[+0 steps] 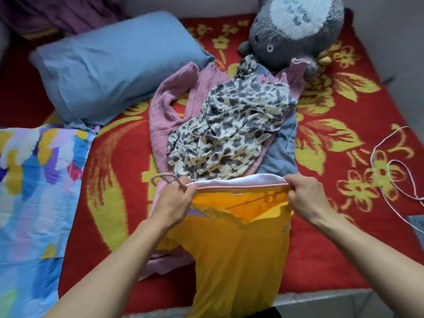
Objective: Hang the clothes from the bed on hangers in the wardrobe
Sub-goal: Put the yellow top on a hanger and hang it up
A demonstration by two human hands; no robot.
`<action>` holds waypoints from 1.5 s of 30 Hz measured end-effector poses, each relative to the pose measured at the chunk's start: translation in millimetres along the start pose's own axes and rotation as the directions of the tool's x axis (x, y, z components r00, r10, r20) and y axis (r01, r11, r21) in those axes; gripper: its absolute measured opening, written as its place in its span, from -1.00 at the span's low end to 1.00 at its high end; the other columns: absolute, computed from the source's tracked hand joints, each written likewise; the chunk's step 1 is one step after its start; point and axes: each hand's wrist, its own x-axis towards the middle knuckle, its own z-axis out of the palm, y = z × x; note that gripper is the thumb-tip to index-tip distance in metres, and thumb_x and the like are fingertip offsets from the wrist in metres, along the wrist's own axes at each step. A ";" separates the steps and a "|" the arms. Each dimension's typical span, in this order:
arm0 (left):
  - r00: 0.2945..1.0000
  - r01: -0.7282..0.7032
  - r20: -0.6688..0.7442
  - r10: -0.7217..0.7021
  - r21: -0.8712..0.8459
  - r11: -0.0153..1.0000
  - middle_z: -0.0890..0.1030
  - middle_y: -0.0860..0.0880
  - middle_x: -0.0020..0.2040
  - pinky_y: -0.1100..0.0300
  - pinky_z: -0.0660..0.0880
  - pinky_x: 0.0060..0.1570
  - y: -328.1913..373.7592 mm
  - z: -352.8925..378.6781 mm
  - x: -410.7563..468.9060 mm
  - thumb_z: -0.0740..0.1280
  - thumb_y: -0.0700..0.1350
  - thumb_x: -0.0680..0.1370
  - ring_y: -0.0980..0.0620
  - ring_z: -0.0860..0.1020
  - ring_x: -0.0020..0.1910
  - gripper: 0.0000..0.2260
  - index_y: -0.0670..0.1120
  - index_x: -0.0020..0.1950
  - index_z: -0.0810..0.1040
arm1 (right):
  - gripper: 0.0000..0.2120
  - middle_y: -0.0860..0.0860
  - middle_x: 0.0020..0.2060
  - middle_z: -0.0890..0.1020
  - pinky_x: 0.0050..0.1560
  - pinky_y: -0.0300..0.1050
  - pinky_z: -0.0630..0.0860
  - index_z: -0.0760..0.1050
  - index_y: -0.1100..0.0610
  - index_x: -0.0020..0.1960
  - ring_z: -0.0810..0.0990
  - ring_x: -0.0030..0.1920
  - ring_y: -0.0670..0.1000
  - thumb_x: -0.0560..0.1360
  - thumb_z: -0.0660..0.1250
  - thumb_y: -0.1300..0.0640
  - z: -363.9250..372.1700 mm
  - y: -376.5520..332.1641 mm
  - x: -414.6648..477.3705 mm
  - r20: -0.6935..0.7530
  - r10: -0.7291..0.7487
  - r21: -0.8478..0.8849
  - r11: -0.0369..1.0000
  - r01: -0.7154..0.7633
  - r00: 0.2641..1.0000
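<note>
Yellow shirt [238,260] — lengthwise, open end away

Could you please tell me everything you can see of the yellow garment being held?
The yellow garment is a thin, soft-looking orange-yellow top, with a small grey mark near one side. It hangs over the near edge of the bed, its opening stretched between the left hand and the right hand, which pinch its top edge. A pink hanger sits in that opening, its hook by the left hand.
</note>
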 end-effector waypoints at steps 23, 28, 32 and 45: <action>0.868 -0.479 -0.128 0.480 0.041 0.877 0.29 0.13 -0.38 0.30 0.13 -0.40 161.6 -121.7 -37.0 0.22 -0.16 0.40 0.20 0.31 -0.39 -0.77 0.13 -0.24 0.21 | -0.85 -0.05 -0.04 0.58 -0.31 -0.14 0.48 0.59 -0.04 -0.12 0.55 -0.06 0.00 0.40 0.36 -0.09 -123.9 -126.0 -31.1 -0.360 -0.444 -0.165 0.896 0.412 0.820; 0.816 -0.555 -0.228 0.531 -0.049 0.831 0.48 0.13 -0.20 0.25 0.32 -0.21 194.3 -165.4 -51.4 0.26 -0.14 0.46 0.11 0.41 -0.18 -0.92 0.05 -0.14 0.44 | -0.89 0.06 0.06 0.61 -0.11 -0.03 0.53 0.63 0.06 -0.13 0.59 0.05 0.12 0.43 0.41 0.03 -150.8 -166.8 -40.4 -0.509 -0.609 -0.192 0.769 0.609 0.609; 0.806 -0.568 -0.281 0.521 -0.119 0.814 0.59 -0.06 -0.16 -0.02 0.49 -0.17 213.4 -203.6 -70.1 0.30 -0.10 0.57 -0.05 0.56 -0.14 -0.92 -0.09 -0.02 0.54 | -0.81 0.10 0.12 0.59 -0.11 0.03 0.50 0.61 0.08 0.03 0.56 0.07 0.16 0.42 0.44 0.09 -174.8 -190.6 -46.6 -0.562 -0.673 -0.352 0.721 0.596 0.482; 0.777 -0.582 -0.305 0.550 -0.016 0.813 0.57 0.16 -0.31 0.28 0.37 -0.31 263.4 -267.2 -128.9 0.39 -0.20 0.52 0.19 0.49 -0.33 -0.82 0.06 0.04 0.60 | -0.69 0.04 0.01 0.66 -0.18 -0.01 0.51 0.66 0.07 -0.08 0.61 -0.06 0.13 0.55 0.26 -0.12 -255.0 -234.5 -11.9 -0.548 -0.762 -0.546 0.638 0.543 0.345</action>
